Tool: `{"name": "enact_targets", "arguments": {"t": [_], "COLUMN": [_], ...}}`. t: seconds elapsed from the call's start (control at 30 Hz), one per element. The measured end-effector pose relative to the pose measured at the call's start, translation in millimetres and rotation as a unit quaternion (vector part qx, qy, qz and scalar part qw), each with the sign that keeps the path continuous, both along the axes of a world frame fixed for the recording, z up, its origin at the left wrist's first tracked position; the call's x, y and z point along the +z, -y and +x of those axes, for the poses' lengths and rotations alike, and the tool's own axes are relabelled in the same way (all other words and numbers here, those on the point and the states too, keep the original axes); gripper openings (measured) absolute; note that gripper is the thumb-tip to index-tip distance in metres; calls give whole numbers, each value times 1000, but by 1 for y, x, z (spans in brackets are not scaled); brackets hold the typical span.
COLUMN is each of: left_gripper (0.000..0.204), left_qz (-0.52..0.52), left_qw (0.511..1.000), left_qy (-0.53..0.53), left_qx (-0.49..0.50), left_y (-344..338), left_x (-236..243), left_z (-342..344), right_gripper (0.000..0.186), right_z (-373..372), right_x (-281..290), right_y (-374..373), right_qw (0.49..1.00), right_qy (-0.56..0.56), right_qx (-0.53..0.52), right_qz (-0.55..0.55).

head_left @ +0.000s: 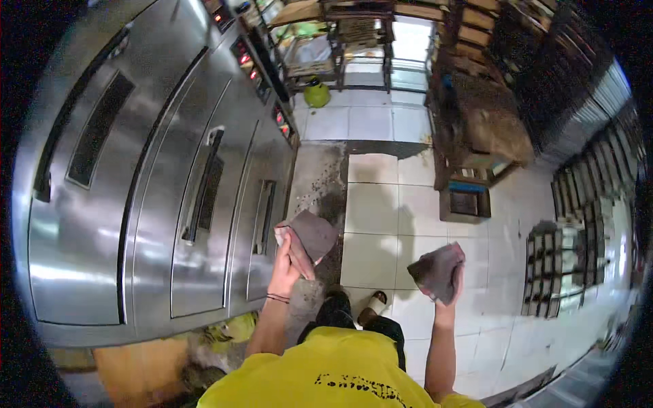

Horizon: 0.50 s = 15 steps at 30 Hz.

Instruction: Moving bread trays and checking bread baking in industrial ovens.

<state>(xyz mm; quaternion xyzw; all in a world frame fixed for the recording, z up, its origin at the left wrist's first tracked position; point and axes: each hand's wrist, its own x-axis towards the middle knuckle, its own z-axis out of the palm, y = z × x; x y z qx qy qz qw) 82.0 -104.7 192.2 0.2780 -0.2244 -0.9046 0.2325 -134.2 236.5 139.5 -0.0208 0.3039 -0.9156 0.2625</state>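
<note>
My left hand (283, 272) is closed on a folded grey-brown cloth pad (310, 235), held out in front of the steel oven doors. My fingers lie along its near side. A second pad of the same dull colour (435, 270), darkly stained, is in my right hand (447, 306), over the white tiles. Most of the right fingers are hidden behind that pad. The two pads are well apart. Beside my left hand stands the large stainless steel oven (156, 204), its doors shut, with long bar handles (204, 183).
Lit control panels (249, 64) line the oven's far edge. A green gas cylinder (316, 93) stands ahead, near a rack. To the right are a wooden table (486, 115), a small box (465, 202) on the floor and stacked dark trays (544, 272). Dark grit lies on the floor (320, 187) beside the oven.
</note>
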Motion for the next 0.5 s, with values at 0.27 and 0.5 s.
{"name": "enact_targets", "arguments": {"t": [0.27,0.5], "left_gripper": [40,34], "left_qz": [-180,-51], "left_qw": [970,958], "left_qy": [80,172], "left_qx": [145,223], "left_y": [-8,-78], "left_x": [-72,-43], "left_z": [62,15], "right_gripper": [55,42], "right_z": [-38,-98], "right_x": [8,-64], "right_y": [78,128], "right_qw": [873,824], "right_qy": [-388,280], "right_qx": [114,490], "right_qz": [274,-45]}}
